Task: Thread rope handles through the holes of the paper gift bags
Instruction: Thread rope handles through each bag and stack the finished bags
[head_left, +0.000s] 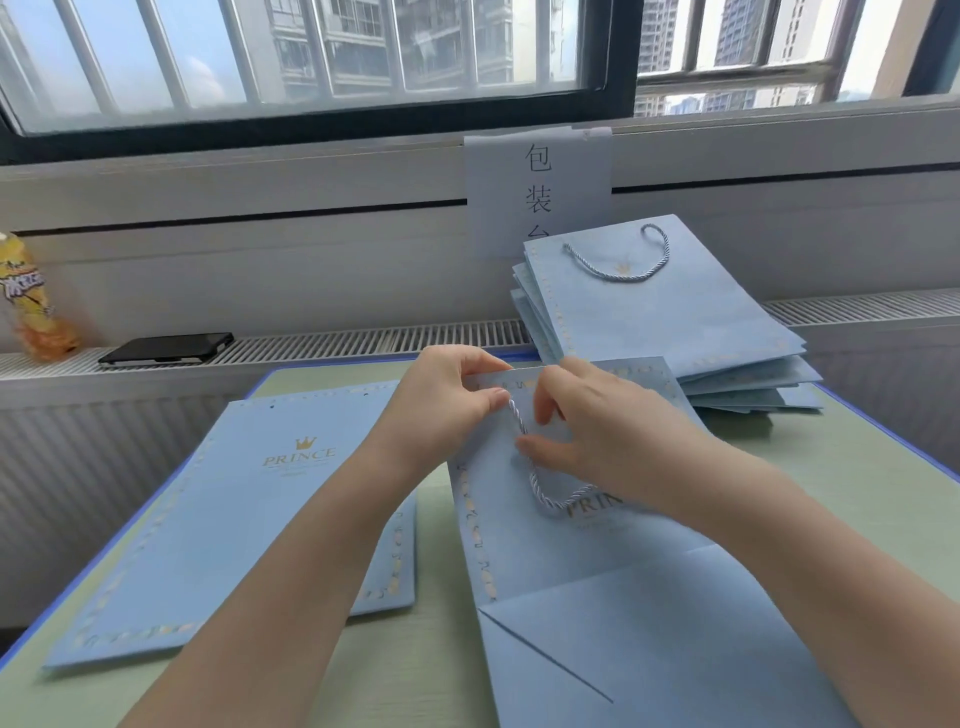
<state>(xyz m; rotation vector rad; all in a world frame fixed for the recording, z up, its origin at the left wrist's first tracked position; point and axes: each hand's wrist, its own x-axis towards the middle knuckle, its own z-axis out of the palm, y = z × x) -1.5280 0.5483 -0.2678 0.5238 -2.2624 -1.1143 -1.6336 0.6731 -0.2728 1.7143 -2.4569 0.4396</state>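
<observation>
A flat light-blue paper gift bag (597, 597) lies in front of me on the table, its top edge away from me. My left hand (447, 410) pinches that top edge by the hole, thumb on the twisted blue-white rope handle (540, 488). My right hand (597, 431) pinches the rope lower down, thumb and fingers around it; the rope loops down onto the bag's front and part of it is hidden under this hand. The hole itself is hidden by my fingers.
A second flat bag (249, 519) without rope lies at the left. A stack of several bags (675, 322) with a rope handle on top leans at the back right. A black phone (166, 349) and a yellow bottle (31, 301) sit on the sill.
</observation>
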